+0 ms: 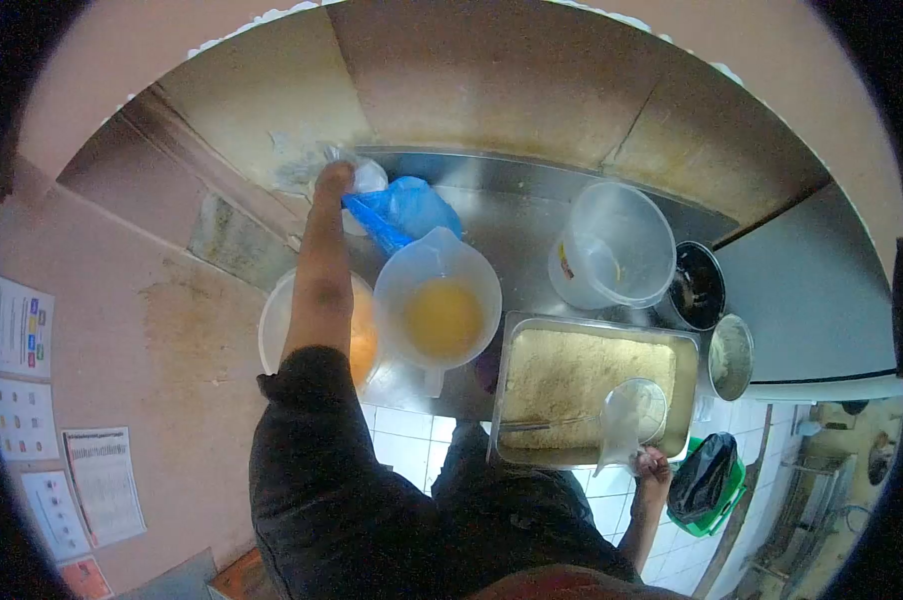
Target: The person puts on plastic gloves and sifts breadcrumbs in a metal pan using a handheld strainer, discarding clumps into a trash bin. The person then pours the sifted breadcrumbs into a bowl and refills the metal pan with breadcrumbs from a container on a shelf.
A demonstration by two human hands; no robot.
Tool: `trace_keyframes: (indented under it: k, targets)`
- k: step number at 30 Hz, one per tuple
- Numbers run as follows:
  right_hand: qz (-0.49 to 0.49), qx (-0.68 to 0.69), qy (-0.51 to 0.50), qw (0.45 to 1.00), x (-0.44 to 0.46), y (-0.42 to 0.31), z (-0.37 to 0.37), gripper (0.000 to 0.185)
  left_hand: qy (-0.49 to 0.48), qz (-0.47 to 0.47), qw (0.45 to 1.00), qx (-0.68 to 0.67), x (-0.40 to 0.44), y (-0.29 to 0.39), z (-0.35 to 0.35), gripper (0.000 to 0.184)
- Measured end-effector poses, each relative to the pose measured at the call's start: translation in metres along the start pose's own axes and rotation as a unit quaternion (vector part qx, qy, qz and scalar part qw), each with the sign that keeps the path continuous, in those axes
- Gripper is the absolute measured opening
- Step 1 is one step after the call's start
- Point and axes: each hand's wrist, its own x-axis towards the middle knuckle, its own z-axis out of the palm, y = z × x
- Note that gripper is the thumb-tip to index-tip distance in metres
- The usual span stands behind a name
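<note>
My left hand (336, 178) is stretched to the back left of the steel counter. Its fingers look closed on a crumpled clear plastic bag (302, 172), beside a white container (370, 178) and a blue plastic bag (407, 210). My right hand (654, 465) is low at the right, closed around the handle of a translucent plastic jug (622, 425). The jug is tilted over the front right part of a metal tray (505, 385) of pale yellow crumbly powder (582, 370). A metal-handled utensil (544, 426) lies on the powder.
A translucent jug (439, 255) of yellow contents stands mid-counter, with a white tub (277, 320) of orange contents left of it. Behind the tray is a clear bucket (622, 240); right of it, a black pot (698, 288) and a metal bowl (732, 355). A green bin (737, 490) stands below.
</note>
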Motion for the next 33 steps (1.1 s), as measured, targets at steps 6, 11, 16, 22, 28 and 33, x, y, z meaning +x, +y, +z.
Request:
trace_keyframes:
  k: [6, 11, 16, 22, 28, 33]
  targets:
    - [-0.006, -0.031, 0.011, 0.999, -0.019, -0.021, 0.01, 0.037, -0.139, 0.001, 0.988, -0.066, 0.033, -0.029, 0.009, 0.046]
    - [-0.06, 0.009, -0.045, 0.997, -0.001, -0.019, 0.024, 0.041, -0.063, 0.112, 0.991, 0.031, -0.016, 0.016, -0.132, 0.035]
    - [-0.114, -0.045, -0.034, 0.992, 0.015, -0.025, 0.06, 0.067, 0.036, 0.254, 0.929, -0.266, -0.18, 0.136, -0.232, 0.017]
    - [-0.138, -0.164, -0.117, 0.97, 0.013, -0.053, 0.097, 0.088, -0.336, 0.227, 0.789, -0.462, -0.436, 0.247, -0.191, 0.01]
    - [-0.175, -0.159, -0.195, 0.952, 0.032, -0.058, 0.091, 0.086, -0.324, 0.27, 0.806, -0.416, -0.529, 0.386, -0.07, 0.039]
    - [-0.197, -0.203, -0.214, 0.935, 0.068, -0.068, 0.025, 0.083, -0.246, 0.179, 0.828, -0.471, -0.563, 0.459, -0.064, 0.017]
